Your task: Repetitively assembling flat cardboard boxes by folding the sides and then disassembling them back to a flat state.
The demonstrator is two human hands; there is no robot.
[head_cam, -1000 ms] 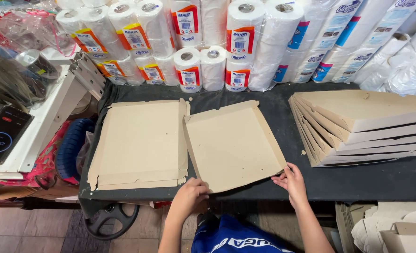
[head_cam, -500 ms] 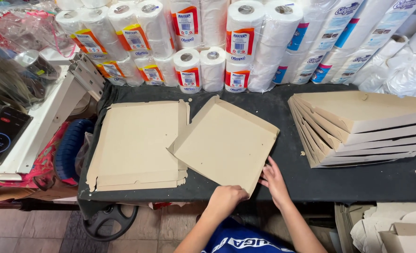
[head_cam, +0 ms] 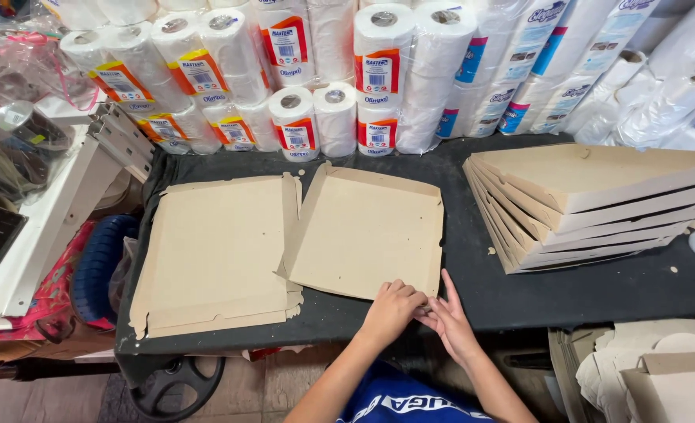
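Cardboard box blank [head_cam: 363,231], partly folded with its left and far edges turned up, lies on the black tabletop [head_cam: 566,290] in front of the person. Both hands meet at its near right corner. The left hand [head_cam: 392,309] is curled over the near edge, fingers bent and pressing on the cardboard. The right hand [head_cam: 451,323] lies just beside it, fingers stretched and touching the same corner; whether it pinches a flap there I cannot tell, since the left hand covers the spot.

Touching the blank's left edge is a stack of flat cardboard blanks [head_cam: 218,254], lying level and reaching the near edge of the tabletop. Well apart on the right stands a pile of folded boxes [head_cam: 590,204], each tilted and fanned over the next. Along the far side runs a row of wrapped paper rolls [head_cam: 316,117], some upright, some stacked. More pale cardboard pieces [head_cam: 660,372] sit below the tabletop at the lower right. A blue object [head_cam: 101,262] shows beside the tabletop's left end.
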